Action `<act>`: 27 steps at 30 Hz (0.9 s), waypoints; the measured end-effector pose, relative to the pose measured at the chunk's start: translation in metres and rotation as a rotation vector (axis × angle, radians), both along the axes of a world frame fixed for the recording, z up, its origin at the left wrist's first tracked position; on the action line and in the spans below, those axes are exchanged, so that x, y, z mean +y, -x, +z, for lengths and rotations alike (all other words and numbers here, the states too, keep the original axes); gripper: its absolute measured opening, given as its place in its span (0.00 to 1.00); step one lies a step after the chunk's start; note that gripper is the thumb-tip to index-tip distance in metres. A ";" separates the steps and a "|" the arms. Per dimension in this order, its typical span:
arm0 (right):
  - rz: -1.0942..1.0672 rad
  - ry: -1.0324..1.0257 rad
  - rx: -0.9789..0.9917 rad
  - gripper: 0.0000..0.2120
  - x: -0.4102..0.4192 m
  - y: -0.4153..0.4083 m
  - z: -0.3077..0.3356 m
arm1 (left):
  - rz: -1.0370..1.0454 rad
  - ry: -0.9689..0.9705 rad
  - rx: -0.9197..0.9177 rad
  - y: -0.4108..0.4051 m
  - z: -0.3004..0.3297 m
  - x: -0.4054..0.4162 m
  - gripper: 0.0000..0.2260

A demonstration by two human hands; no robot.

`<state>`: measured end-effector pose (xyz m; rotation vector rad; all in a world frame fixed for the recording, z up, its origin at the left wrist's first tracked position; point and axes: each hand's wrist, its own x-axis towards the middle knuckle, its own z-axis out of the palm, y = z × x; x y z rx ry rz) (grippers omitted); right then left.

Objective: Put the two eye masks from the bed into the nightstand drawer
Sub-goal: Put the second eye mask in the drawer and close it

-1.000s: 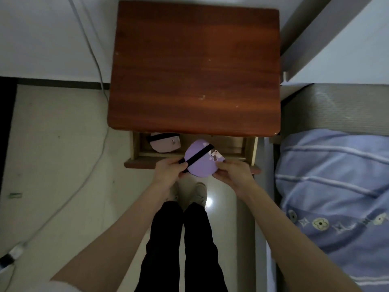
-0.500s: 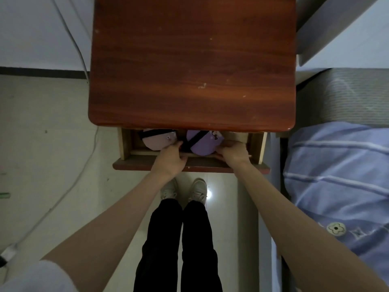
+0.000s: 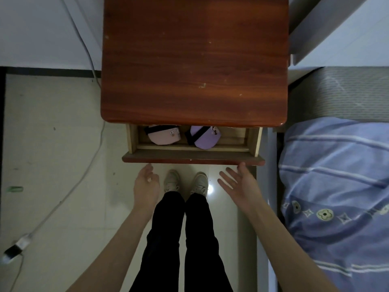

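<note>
The nightstand drawer is pulled open below the red-brown nightstand top. Inside it lie two eye masks side by side, each with a black strap: a pink eye mask on the left and a purple eye mask to its right. My left hand hangs just below the drawer front's left part, fingers loosely curled and empty. My right hand is spread flat and empty, its thumb tip close to the drawer front's right end; I cannot tell whether it touches.
The bed with a blue striped cover runs along the right. A white cable trails down the floor on the left to a plug. My legs and shoes stand right in front of the drawer.
The purple mask went from both my hands into the drawer beside the pink one. Both hands let go and pulled back out, below the drawer front.
</note>
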<state>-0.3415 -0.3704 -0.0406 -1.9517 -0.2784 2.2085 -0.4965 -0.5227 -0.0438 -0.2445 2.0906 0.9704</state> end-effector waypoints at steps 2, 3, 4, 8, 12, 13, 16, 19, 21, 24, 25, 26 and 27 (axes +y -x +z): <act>-0.160 0.043 0.077 0.27 0.008 0.002 -0.001 | 0.332 -0.217 -0.316 0.010 0.004 0.010 0.15; -0.211 0.070 0.099 0.28 0.010 0.003 0.000 | 0.454 -0.282 -0.395 0.015 0.006 0.014 0.10; -0.245 0.095 0.116 0.30 0.012 0.004 0.003 | 0.543 -0.329 -0.436 0.017 0.010 0.018 0.09; -0.291 0.097 0.189 0.35 0.016 0.005 0.017 | 0.686 -0.480 -0.470 0.018 0.024 0.022 0.14; -0.321 0.065 0.269 0.39 0.032 0.012 0.034 | 0.782 -0.600 -0.514 0.032 0.036 0.029 0.25; -0.338 0.067 0.282 0.40 0.036 0.015 0.037 | 0.813 -0.613 -0.534 0.035 0.039 0.032 0.25; -0.369 0.058 0.313 0.40 0.045 0.025 0.038 | 0.836 -0.641 -0.562 0.043 0.040 0.042 0.26; -0.366 0.029 0.340 0.39 0.052 0.035 0.034 | 0.796 -0.645 -0.550 0.055 0.041 0.055 0.25; -0.341 0.017 0.332 0.39 0.056 0.042 0.031 | 0.774 -0.632 -0.523 0.063 0.039 0.064 0.23; -0.319 0.009 0.321 0.40 0.060 0.046 0.028 | 0.697 -0.592 -0.505 0.068 0.040 0.071 0.21; -0.318 0.005 0.323 0.40 0.060 0.045 0.027 | 0.641 -0.564 -0.489 0.067 0.040 0.071 0.17; -0.326 0.006 0.328 0.40 0.060 0.045 0.027 | 0.563 -0.528 -0.470 0.066 0.042 0.071 0.15; -0.341 -0.002 0.332 0.39 0.059 0.044 0.026 | 0.459 -0.485 -0.439 0.064 0.042 0.069 0.16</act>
